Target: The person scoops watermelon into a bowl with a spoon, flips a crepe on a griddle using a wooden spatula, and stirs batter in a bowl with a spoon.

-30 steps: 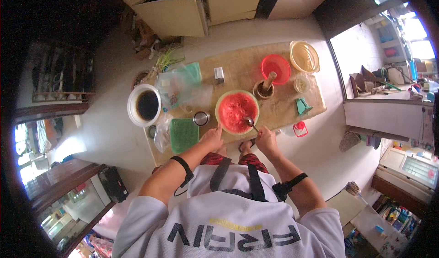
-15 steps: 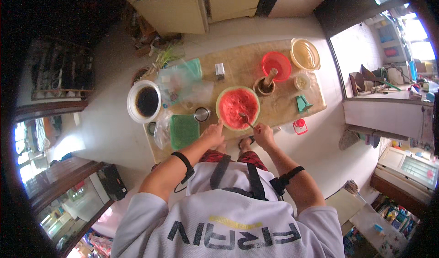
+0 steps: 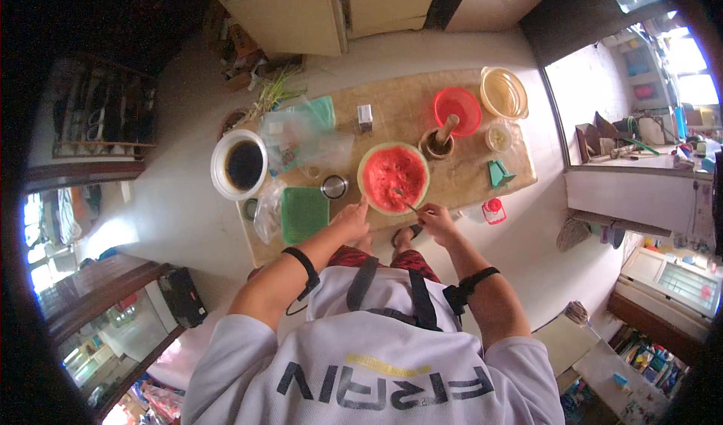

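A round bowl with a pale green rim (image 3: 426, 178) stands near the table's front edge, filled with a red, wet, pulpy mass (image 3: 392, 170). My left hand (image 3: 352, 220) grips the near left of that rim, its fingers partly hidden. My right hand (image 3: 435, 220) is closed round the handle of a metal spoon (image 3: 407, 202), whose tip dips into the red pulp. Just left of the bowl is a round metal-rimmed container (image 3: 334, 187), and beside it a green plastic basket (image 3: 305, 216).
A wooden mortar with a pestle (image 3: 446, 131), a red basket (image 3: 458, 111) and a yellowish basket (image 3: 504, 92) stand at the back right. A white tub of dark liquid (image 3: 245, 167) and plastic bags (image 3: 301, 139) occupy the left. A green stand-like object (image 3: 499, 173) sits at the right.
The spoon's head has sunk deeper into the pulp and shifted slightly, with my right hand tilting a little. My left hand stays at the rim.
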`<action>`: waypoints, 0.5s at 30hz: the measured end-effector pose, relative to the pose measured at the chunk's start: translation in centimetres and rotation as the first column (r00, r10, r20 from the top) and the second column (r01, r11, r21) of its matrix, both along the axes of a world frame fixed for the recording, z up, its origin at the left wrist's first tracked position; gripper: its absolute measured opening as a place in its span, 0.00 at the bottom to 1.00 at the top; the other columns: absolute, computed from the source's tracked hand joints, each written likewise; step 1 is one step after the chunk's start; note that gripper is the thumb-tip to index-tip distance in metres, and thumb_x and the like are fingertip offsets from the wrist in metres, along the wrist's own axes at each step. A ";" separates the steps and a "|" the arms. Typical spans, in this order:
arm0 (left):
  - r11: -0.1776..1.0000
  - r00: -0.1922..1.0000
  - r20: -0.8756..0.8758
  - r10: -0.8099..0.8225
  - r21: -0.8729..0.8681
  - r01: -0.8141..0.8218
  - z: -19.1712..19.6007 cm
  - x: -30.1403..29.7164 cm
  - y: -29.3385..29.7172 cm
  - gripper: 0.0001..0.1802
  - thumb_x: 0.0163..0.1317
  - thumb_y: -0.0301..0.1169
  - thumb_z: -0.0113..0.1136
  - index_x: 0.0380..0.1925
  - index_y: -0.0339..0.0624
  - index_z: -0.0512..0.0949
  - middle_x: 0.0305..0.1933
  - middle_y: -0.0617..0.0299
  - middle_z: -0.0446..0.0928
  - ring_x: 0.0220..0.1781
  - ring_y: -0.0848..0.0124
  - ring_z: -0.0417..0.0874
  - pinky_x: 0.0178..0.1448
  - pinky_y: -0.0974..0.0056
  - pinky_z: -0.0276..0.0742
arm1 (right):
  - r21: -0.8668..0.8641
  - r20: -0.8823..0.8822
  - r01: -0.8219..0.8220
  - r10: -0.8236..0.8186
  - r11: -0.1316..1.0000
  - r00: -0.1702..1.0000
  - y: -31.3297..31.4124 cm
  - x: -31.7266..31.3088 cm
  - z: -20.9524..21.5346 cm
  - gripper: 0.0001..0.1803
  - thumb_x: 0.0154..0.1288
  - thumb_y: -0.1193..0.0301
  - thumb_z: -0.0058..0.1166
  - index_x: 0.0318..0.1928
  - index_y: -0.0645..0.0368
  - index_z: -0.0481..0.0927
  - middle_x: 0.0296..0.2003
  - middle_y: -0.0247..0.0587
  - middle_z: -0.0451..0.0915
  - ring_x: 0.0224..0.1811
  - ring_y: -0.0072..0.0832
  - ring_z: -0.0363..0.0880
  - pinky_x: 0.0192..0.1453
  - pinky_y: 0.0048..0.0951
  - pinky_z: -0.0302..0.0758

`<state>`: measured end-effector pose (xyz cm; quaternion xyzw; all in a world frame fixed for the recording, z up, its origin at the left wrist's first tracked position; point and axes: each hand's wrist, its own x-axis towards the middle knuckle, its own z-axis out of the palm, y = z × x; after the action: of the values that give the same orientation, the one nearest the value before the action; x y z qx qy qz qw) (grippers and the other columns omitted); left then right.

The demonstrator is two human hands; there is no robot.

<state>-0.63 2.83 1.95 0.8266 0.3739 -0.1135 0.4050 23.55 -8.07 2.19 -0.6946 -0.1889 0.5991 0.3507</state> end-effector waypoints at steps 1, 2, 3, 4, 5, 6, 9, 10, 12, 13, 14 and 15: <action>1.000 1.000 -0.015 0.006 0.000 -0.006 0.0 0.0 0.0 0.45 0.49 0.31 0.56 0.64 0.23 0.46 0.46 0.35 0.75 0.47 0.44 0.76 0.52 0.49 0.73 | 0.000 0.000 -0.001 0.001 1.000 1.000 0.2 -0.2 -0.1 0.08 0.61 0.72 0.52 0.32 0.67 0.78 0.21 0.36 0.76 0.20 0.21 0.71 0.22 0.24 0.67; 1.000 1.000 -0.015 0.008 0.000 -0.008 0.1 -0.1 0.0 0.45 0.49 0.31 0.56 0.64 0.23 0.46 0.46 0.35 0.75 0.47 0.44 0.76 0.52 0.49 0.73 | -0.016 0.010 -0.014 0.014 1.000 1.000 0.5 -0.4 -0.2 0.08 0.61 0.72 0.52 0.33 0.67 0.78 0.21 0.36 0.75 0.21 0.21 0.71 0.22 0.24 0.67; 1.000 1.000 -0.024 -0.004 -0.001 0.004 0.1 -0.1 0.0 0.45 0.49 0.31 0.56 0.64 0.24 0.46 0.45 0.35 0.75 0.47 0.44 0.77 0.52 0.49 0.73 | -0.031 0.020 -0.026 0.026 0.999 0.999 0.6 -0.5 -0.3 0.09 0.61 0.72 0.53 0.33 0.67 0.78 0.22 0.35 0.75 0.21 0.21 0.71 0.22 0.24 0.67; 1.000 0.999 -0.032 -0.017 0.000 0.017 0.1 0.0 0.2 0.45 0.50 0.31 0.56 0.64 0.24 0.46 0.44 0.35 0.75 0.47 0.44 0.77 0.51 0.49 0.73 | -0.029 0.021 -0.025 0.026 0.999 0.999 0.7 -0.5 -0.5 0.09 0.61 0.72 0.53 0.33 0.67 0.78 0.22 0.35 0.75 0.21 0.21 0.71 0.22 0.24 0.67; 1.000 0.999 -0.031 -0.018 0.002 0.018 0.1 0.0 0.2 0.45 0.50 0.31 0.56 0.64 0.24 0.46 0.44 0.35 0.75 0.47 0.44 0.77 0.51 0.49 0.73 | -0.033 0.014 -0.016 0.017 0.999 1.000 0.8 -0.4 -0.7 0.08 0.60 0.72 0.53 0.34 0.67 0.78 0.22 0.36 0.75 0.21 0.22 0.71 0.22 0.24 0.66; 1.000 0.999 -0.030 -0.021 -0.004 0.021 0.1 0.1 0.2 0.45 0.50 0.31 0.56 0.64 0.24 0.46 0.44 0.35 0.75 0.46 0.44 0.77 0.51 0.48 0.73 | -0.036 0.006 -0.006 0.007 0.999 1.000 0.8 -0.3 -0.9 0.08 0.60 0.72 0.53 0.35 0.67 0.78 0.22 0.36 0.75 0.21 0.22 0.71 0.22 0.24 0.66; 1.000 1.000 -0.024 -0.006 0.010 0.007 -0.4 -0.2 0.0 0.45 0.50 0.31 0.56 0.64 0.25 0.46 0.43 0.35 0.75 0.45 0.44 0.77 0.50 0.48 0.74 | -0.079 -0.083 0.054 -0.061 0.995 0.995 1.4 -0.9 0.2 0.08 0.59 0.73 0.53 0.34 0.67 0.77 0.22 0.36 0.75 0.20 0.22 0.71 0.21 0.24 0.65; 1.000 1.000 -0.013 -0.002 0.028 0.002 -0.7 -0.4 -0.2 0.45 0.50 0.31 0.56 0.65 0.26 0.46 0.43 0.35 0.75 0.45 0.44 0.77 0.50 0.48 0.74 | -0.080 -0.084 0.054 -0.061 0.995 0.995 1.3 -1.0 0.1 0.08 0.59 0.73 0.53 0.34 0.67 0.77 0.22 0.36 0.75 0.20 0.22 0.71 0.21 0.24 0.65; 0.999 1.000 -0.007 -0.003 0.035 0.003 -1.5 -0.4 -0.2 0.46 0.49 0.31 0.56 0.65 0.26 0.45 0.43 0.35 0.75 0.45 0.44 0.77 0.50 0.48 0.74 | -0.108 -0.103 0.092 -0.103 0.990 0.989 1.2 -1.1 0.0 0.08 0.59 0.72 0.54 0.34 0.67 0.77 0.22 0.36 0.75 0.20 0.22 0.71 0.20 0.23 0.64; 0.999 1.000 -0.001 -0.005 0.042 0.005 -1.3 -0.2 0.0 0.46 0.49 0.31 0.57 0.65 0.27 0.45 0.43 0.35 0.75 0.45 0.44 0.77 0.50 0.48 0.74 | -0.110 -0.103 0.092 -0.104 0.990 0.989 1.1 -0.9 -0.1 0.08 0.59 0.72 0.54 0.34 0.67 0.77 0.22 0.36 0.75 0.20 0.22 0.71 0.20 0.23 0.64; 0.999 1.000 -0.002 -0.006 0.040 0.006 -1.1 -0.2 0.0 0.46 0.49 0.31 0.57 0.65 0.27 0.45 0.43 0.35 0.75 0.45 0.44 0.77 0.50 0.48 0.74 | -0.117 -0.141 0.087 -0.103 0.989 0.985 0.9 -0.6 -0.1 0.09 0.59 0.72 0.54 0.34 0.67 0.77 0.22 0.36 0.75 0.20 0.22 0.71 0.20 0.23 0.64; 1.000 1.000 0.011 0.011 0.023 -0.011 -0.9 -0.2 -0.1 0.45 0.49 0.31 0.56 0.65 0.27 0.46 0.43 0.35 0.75 0.45 0.44 0.77 0.49 0.48 0.74 | -0.124 -0.178 0.082 -0.103 0.989 0.979 0.7 -0.3 -0.1 0.09 0.60 0.72 0.54 0.34 0.67 0.77 0.22 0.36 0.75 0.20 0.22 0.71 0.21 0.23 0.64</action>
<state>-0.80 2.70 1.05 0.8298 0.3777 -0.1024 0.3979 23.23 -7.33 2.08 -0.6635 -0.0879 0.6537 0.3531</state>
